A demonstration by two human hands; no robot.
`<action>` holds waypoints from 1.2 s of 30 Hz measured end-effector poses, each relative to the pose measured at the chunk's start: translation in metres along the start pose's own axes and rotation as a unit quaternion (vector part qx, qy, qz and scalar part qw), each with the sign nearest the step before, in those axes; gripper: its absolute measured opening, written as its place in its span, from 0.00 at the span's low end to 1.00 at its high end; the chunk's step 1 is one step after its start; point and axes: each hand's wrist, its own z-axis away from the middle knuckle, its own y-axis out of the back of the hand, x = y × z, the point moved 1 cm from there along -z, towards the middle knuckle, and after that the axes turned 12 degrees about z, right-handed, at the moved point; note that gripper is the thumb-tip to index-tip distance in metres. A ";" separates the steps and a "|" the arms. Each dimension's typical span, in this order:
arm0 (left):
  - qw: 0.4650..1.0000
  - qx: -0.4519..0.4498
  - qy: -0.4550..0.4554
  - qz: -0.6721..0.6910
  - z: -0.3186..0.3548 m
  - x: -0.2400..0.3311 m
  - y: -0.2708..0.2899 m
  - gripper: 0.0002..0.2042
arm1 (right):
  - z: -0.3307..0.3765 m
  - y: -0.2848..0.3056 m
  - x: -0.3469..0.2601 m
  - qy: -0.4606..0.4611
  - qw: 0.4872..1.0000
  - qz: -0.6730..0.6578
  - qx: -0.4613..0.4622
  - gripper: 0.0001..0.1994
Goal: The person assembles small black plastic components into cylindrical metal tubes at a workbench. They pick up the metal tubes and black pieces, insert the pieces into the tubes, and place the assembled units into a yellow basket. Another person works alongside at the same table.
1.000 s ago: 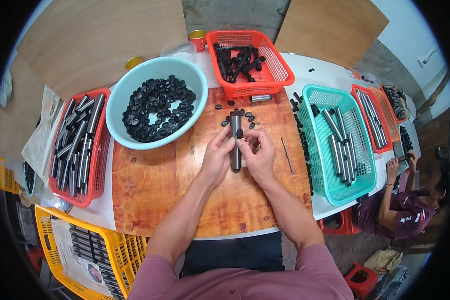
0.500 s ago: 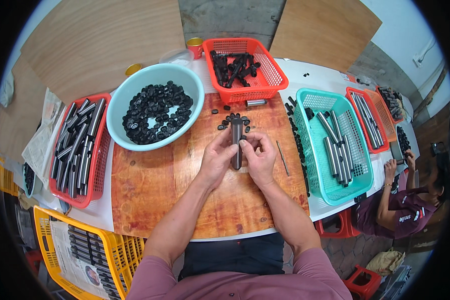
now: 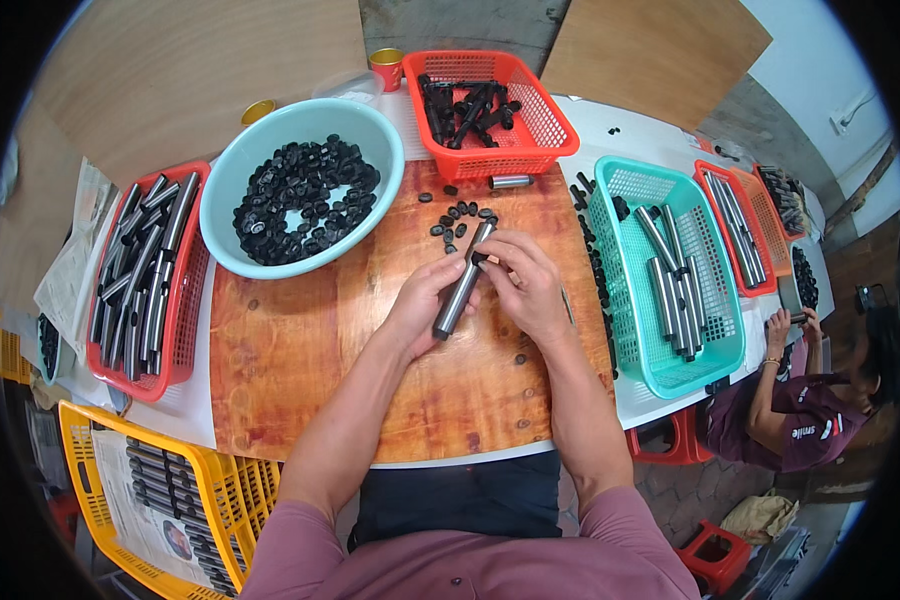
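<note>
My left hand (image 3: 422, 304) is closed round a grey metal tube (image 3: 457, 298) with a dark lower end, held aslant above the wooden board (image 3: 320, 370). Against the tube's upper part, my right hand (image 3: 528, 288) has thumb and forefinger pinched on a small black plug (image 3: 479, 258); its exact shape is partly hidden by the fingers. Just beyond the hands, several loose black plugs (image 3: 460, 210) lie on the board. A short shiny tube (image 3: 511, 182) rests near the board's far edge.
To the left stand a light blue basin (image 3: 213, 225) of black plugs and a red basket (image 3: 202, 290) of tubes. A red basket (image 3: 560, 125) of black parts stands behind, a turquoise basket (image 3: 727, 345) of tubes right. Another person (image 3: 800, 410) sits far right.
The tube has swung from upright to slanted, its top leaning right. My right hand has shifted from the tube's middle to its upper part, pinching the black plug there.
</note>
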 end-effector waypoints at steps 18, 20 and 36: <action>1.000 -0.010 0.022 0.001 0.004 0.009 -0.005 0.17 | -0.001 0.001 -0.001 0.006 1.000 -0.017 -0.014 0.18; 0.999 -0.008 0.028 -0.014 0.005 0.007 -0.004 0.16 | 0.000 0.002 0.000 0.005 1.000 -0.011 -0.018 0.17; 0.997 0.020 0.024 -0.067 0.006 0.006 -0.007 0.14 | 0.001 0.006 0.003 -0.076 0.996 -0.048 -0.023 0.12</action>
